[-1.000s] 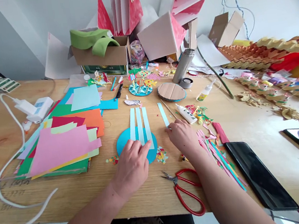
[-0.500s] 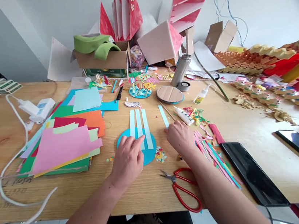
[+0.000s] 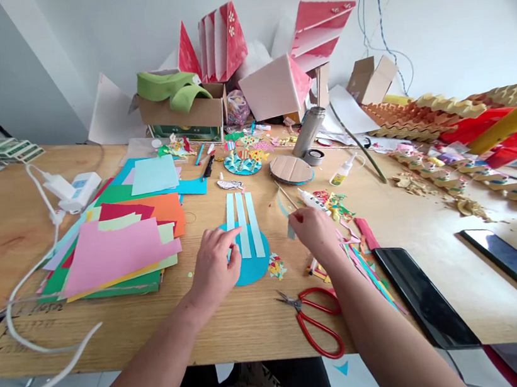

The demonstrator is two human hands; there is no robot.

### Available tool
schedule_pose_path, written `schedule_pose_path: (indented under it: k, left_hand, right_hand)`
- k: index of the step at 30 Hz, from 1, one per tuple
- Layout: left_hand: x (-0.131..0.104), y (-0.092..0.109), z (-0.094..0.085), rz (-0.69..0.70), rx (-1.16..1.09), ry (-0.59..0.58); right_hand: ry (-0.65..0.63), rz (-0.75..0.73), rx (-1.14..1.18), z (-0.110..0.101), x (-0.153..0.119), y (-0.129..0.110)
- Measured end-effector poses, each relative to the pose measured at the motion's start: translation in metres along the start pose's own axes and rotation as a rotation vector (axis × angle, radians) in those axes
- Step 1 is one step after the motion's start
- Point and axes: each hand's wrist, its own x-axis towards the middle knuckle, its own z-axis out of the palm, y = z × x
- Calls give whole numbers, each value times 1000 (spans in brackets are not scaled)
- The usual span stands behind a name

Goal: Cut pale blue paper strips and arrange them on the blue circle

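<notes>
A blue paper circle (image 3: 254,273) lies on the table with three pale blue paper strips (image 3: 241,215) side by side across it, their far ends past its edge. My left hand (image 3: 215,262) rests over the circle's left side, index finger stretched out near the strips and thumb apart, holding nothing. In my right hand (image 3: 313,230), thumb and fingertips pinch another pale blue paper strip (image 3: 282,205), which curves up off the table. Red-handled scissors (image 3: 314,319) lie between my forearms, blades slightly apart. Beyond my right hand are a thin stick (image 3: 286,193) and a white glue bottle (image 3: 311,199).
Stacked coloured paper (image 3: 113,250) is at left beside a white cable (image 3: 19,295). Paper scraps (image 3: 277,266) and two phones (image 3: 424,295) lie at right. Farther back are a cardboard disc (image 3: 291,169), a metal flask (image 3: 310,131) and a cardboard box (image 3: 186,114).
My right hand has picked up the strip that lay flat, and the strip now bends. My left hand has drawn slightly back to the left across the circle. The camera view has shifted a little.
</notes>
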Motion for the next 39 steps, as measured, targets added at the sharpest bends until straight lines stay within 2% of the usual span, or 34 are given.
schedule_pose_path:
  k: [3, 5, 9, 11, 13, 16, 19, 22, 25, 27, 31, 34, 39]
  left_hand:
    - [4, 0, -5, -115, -182, -21]
    - [7, 6, -9, -222, -364, -96]
    - [16, 25, -17, -455, -753, -317]
    - [22, 34, -17, -537, -916, -340]
    - [29, 39, -16, -552, -1036, -326]
    - [40, 39, -13, -542, -1098, -177]
    - [49, 35, -14, -565, -988, 7]
    - [55, 27, -19, -542, -875, 110]
    - [58, 18, -22, -495, -840, 105]
    - [60, 11, -24, -479, -832, 69]
    - [65, -7, -30, -448, -765, 8]
    - [69, -25, -31, -468, -709, 24]
    - [73, -58, -21, -500, -552, 56]
  right_hand:
    - [22, 91, 428, -12, 6, 7]
    - [-20, 109, 769, -20, 6, 7]
    - [-228, 156, 1447, -31, -8, -8]
    - [-339, 176, 1561, -32, -19, -21]
    - [-445, 172, 1602, -29, -29, -33]
    - [-558, 175, 1625, -24, -39, -48]
    - [-613, 147, 1624, -23, -41, -56]
    - [-588, 65, 1529, -27, -39, -62]
    - [-493, 4, 1392, -30, -39, -69]
    - [-474, -12, 1341, -28, -39, -75]
    - [-522, 34, 1301, -17, -40, -91]
    - [-572, 91, 1253, -6, -40, -105]
    - [-623, 116, 1143, 10, -38, -122]
